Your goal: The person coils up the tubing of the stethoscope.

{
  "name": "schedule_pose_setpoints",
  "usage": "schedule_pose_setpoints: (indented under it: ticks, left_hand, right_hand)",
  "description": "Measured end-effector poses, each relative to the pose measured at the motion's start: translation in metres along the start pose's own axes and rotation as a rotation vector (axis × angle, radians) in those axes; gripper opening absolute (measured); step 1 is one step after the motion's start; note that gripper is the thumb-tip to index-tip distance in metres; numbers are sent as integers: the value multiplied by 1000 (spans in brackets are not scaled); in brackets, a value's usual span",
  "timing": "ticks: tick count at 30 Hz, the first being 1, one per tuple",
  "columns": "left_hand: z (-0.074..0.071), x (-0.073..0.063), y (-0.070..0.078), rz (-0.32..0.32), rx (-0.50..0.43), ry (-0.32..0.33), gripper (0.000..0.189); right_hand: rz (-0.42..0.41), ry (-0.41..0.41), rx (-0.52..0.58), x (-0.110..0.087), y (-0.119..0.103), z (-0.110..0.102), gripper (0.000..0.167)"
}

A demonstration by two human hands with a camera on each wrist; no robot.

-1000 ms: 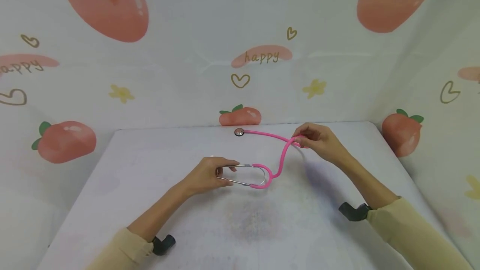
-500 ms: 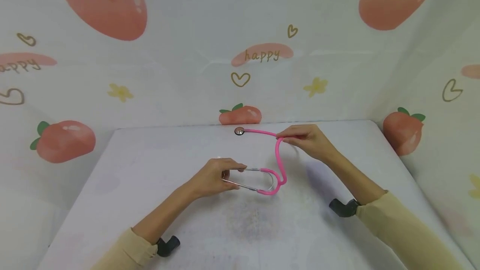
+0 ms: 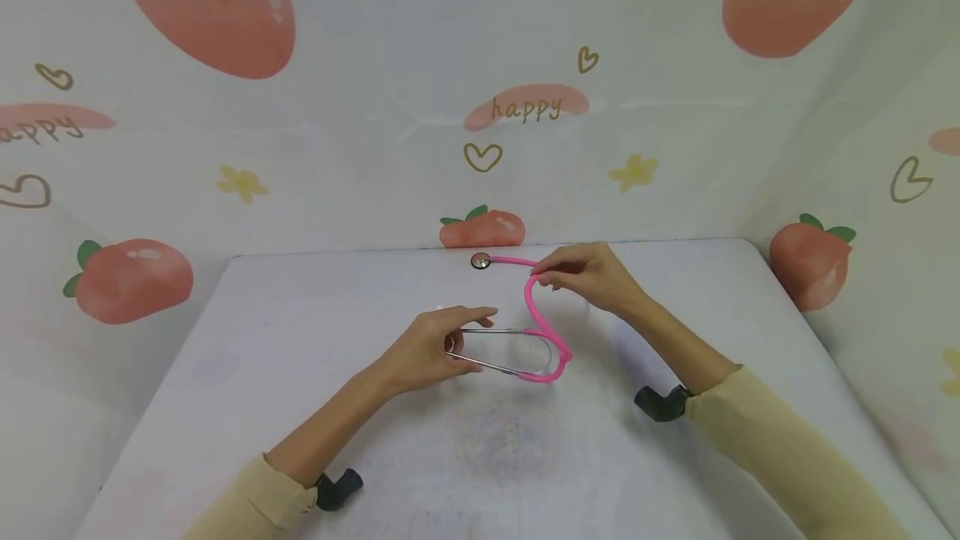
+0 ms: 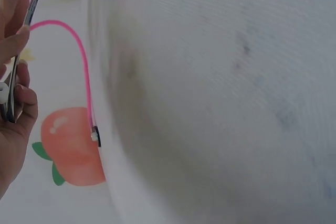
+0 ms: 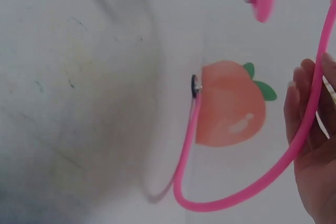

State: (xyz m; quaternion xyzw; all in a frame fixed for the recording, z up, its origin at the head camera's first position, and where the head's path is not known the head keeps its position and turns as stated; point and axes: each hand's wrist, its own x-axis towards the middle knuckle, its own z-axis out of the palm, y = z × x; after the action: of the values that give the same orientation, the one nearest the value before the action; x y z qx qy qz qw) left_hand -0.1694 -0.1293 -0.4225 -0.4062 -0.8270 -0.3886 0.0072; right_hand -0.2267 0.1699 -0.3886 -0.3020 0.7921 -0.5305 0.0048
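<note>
A pink stethoscope [image 3: 530, 298] stretches between both hands. My left hand [image 3: 423, 350] grips its silver ear tubes [image 3: 495, 330], fingers and thumb about the ear ends; a white eartip [image 4: 3, 93] shows in the left wrist view. With thumb and fingertips my right hand [image 3: 588, 275] pinches the pink tubing, which runs past the fingers in the right wrist view. The round chest piece [image 3: 481, 261] lies near the table's back edge, its tubing leading right to that hand. Between the hands the tubing sags in a curve to the Y joint [image 3: 564, 357].
The white-covered table [image 3: 300, 307] has a greyish stain at its middle. A white cloth backdrop [image 3: 375, 182] printed with peaches, hearts and flowers rises behind and at both sides. A black camera mount [image 3: 339, 490] sits at each wrist.
My right hand has moved left, and the tubing between the hands bends more. The left hand has shifted slightly right with the ear tubes. The chest piece stays in place.
</note>
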Motion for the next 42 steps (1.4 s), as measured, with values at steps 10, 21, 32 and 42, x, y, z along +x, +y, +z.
schedule_pose_setpoints:
  ticks: [10, 21, 32, 42]
  left_hand:
    - [-2, 4, 2, 13, 1, -1, 88]
    - [1, 4, 2, 46, 28, -39, 87]
    - [6, 2, -1, 102, -4, 10, 69]
    - [3, -5, -4, 90, -12, 85, 61]
  right_hand:
    - [7, -47, -9, 11, 5, 22, 15]
    - [-61, -130, 14, 12, 13, 34, 18]
    - [-78, -178, -54, 10, 16, 46, 17]
    - [-40, -115, -195, 4, 28, 40, 25]
